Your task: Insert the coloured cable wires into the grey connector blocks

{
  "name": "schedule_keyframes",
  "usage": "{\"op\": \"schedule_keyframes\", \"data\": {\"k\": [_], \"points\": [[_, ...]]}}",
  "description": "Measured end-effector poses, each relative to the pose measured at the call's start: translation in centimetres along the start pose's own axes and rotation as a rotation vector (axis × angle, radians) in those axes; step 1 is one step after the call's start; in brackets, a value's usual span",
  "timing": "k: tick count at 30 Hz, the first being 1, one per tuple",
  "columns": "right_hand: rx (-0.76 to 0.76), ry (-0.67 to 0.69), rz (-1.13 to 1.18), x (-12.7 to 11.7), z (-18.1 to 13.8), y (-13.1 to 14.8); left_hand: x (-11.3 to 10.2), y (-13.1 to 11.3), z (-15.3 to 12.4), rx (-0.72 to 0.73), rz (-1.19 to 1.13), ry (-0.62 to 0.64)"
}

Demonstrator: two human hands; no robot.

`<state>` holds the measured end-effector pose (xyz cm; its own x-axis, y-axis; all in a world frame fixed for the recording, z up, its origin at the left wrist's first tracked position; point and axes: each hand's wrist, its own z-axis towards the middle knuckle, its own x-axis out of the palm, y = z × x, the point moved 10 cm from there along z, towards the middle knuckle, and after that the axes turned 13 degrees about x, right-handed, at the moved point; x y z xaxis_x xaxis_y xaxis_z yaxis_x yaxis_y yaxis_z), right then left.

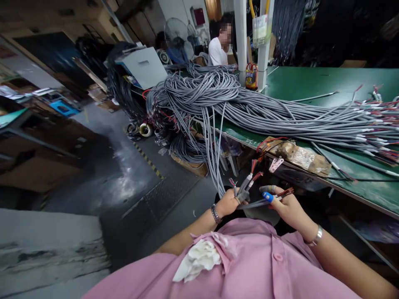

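Several grey cables [215, 166] hang from the bench edge down to my left hand [232, 203], which is closed around them. Their stripped ends [249, 179], with red and other thin wires fanned out, stick up above that hand. My right hand [282, 203] pinches a grey cable end [262, 203] whose reddish wires poke out past the fingers. Its thumb carries a blue cover [268, 197], and a grey cover is on another finger. Both hands are close together in front of my pink shirt [249, 253], below the bench edge.
A thick heap of grey cables [202, 89] runs along the green bench [314, 81], bare ends at right. A taped cardboard piece [299, 155] and a pink clip [276, 165] are at the edge. A person [218, 47] sits behind, near a white post [240, 37].
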<state>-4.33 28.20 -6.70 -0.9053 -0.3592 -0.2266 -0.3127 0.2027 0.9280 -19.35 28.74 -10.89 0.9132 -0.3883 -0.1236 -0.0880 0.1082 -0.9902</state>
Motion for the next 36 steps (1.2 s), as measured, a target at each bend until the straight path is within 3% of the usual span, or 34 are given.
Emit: {"op": "schedule_keyframes", "data": {"k": [2, 6, 10, 15, 17, 20, 23, 31, 36], "points": [[-0.052, -0.008, -0.009, 0.6, -0.1, 0.1, 0.2, -0.7, 0.6, 0.009, -0.061, 0.0], [-0.164, -0.066, -0.031, 0.6, 0.1, 1.3, 2.1, -3.1, 1.7, 0.081, -0.094, 0.135], [-0.243, -0.053, -0.027, -0.1, 0.0, 2.5, 3.1, -3.8, 2.0, 0.124, 0.05, 0.182], [-0.213, -0.02, 0.023, 0.3, 0.1, 1.3, 4.4, -3.6, 1.3, 0.162, 0.188, 0.293], [-0.188, -0.083, 0.082, -0.1, 0.1, 0.5, 4.0, -4.0, 0.9, 0.182, 0.237, 0.278], [-0.127, -0.206, 0.14, -1.4, 0.1, -0.7, 1.9, -5.9, 0.3, 0.272, 0.286, 0.145], [-0.058, -0.237, 0.096, -1.8, 0.3, -1.8, 0.2, -7.3, -0.4, 0.337, 0.266, 0.052], [-0.218, -0.177, -0.015, -0.1, 0.8, -1.5, 0.2, -4.8, 0.2, 0.22, 0.23, 0.084], [-0.238, -0.105, -0.032, 0.9, 0.6, -1.5, 1.7, -3.9, 0.9, 0.164, 0.216, 0.171]]}}
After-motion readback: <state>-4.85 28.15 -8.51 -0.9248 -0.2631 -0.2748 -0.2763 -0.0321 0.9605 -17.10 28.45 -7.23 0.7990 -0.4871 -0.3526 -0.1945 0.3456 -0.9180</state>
